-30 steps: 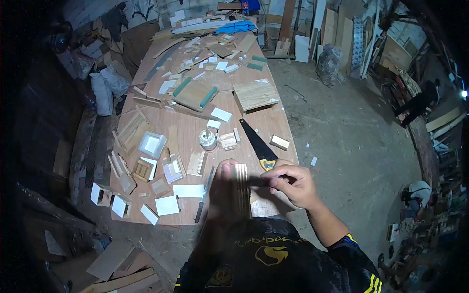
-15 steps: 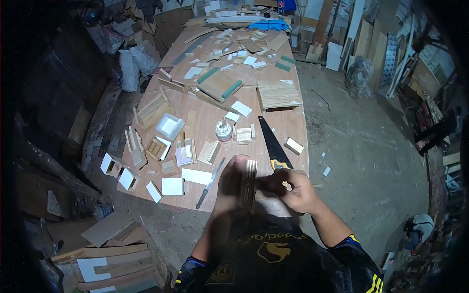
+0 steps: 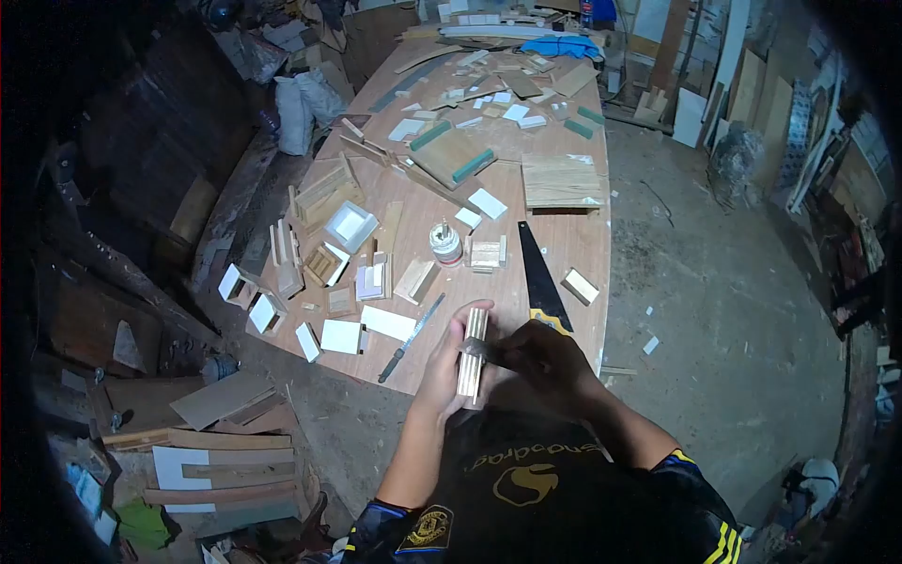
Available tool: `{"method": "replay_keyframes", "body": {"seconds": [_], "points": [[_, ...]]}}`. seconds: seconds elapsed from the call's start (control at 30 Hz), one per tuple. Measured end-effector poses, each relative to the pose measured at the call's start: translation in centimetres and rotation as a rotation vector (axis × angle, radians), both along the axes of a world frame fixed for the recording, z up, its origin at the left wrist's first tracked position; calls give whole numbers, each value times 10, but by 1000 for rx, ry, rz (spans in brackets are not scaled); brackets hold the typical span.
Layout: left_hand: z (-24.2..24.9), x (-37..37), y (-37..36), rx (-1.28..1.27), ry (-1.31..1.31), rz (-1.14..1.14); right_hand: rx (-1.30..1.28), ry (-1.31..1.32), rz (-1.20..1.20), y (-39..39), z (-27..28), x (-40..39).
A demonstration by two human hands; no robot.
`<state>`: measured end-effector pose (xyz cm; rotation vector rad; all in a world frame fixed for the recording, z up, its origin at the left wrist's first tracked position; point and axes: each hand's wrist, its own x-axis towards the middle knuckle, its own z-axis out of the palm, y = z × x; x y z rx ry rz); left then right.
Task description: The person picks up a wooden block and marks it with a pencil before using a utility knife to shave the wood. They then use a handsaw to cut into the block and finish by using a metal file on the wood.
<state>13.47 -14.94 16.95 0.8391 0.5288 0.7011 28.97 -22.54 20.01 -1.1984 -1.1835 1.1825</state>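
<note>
My left hand (image 3: pixel 440 373) is wrapped round a small layered wooden block (image 3: pixel 468 376), held upright near my chest at the table's front edge. My right hand (image 3: pixel 554 362) is in shadow beside it, closed on a dark tool whose rounded end touches the block's face; what the tool is I cannot make out. A handsaw (image 3: pixel 540 277) lies just beyond my right hand. To the left lies a thin blade with a dark handle (image 3: pixel 398 355). An open white jar (image 3: pixel 445 246) stands past the block, next to a small wooden piece (image 3: pixel 486 254).
The wooden table (image 3: pixel 489 329) bears many wood offcuts, white pieces and a board with green strips (image 3: pixel 449 155). A wooden box (image 3: pixel 561 182) sits at its right edge. Stacked boards (image 3: pixel 225 470) lie on the floor at lower left.
The view has shifted, so the table appears farther right. The block and my left hand are now lit, while my right hand has fallen into shadow.
</note>
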Motion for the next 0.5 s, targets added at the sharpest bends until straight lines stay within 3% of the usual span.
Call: {"method": "replay_keyframes", "body": {"seconds": [0.03,0.1,0.27,0.37,0.4,0.47,0.5], "points": [[-7,-3,-7,1,9,8,1,9,8,1,-1,2],[-19,-8,-20,-38,-275,-32,-127,-5,15,5,-2,8],[-29,-16,-33,198,16,187,-108,206,200,14,-16,10],[-25,-18,-38,157,27,255,-99,306,261,17,-38,2],[-29,-14,-36,203,81,373,-104,311,274,19,-33,3],[-28,-19,-37,80,36,336,-354,194,333,22,-20,9],[-25,-20,-37,-37,-19,287,-359,198,341,23,-21,11]]}}
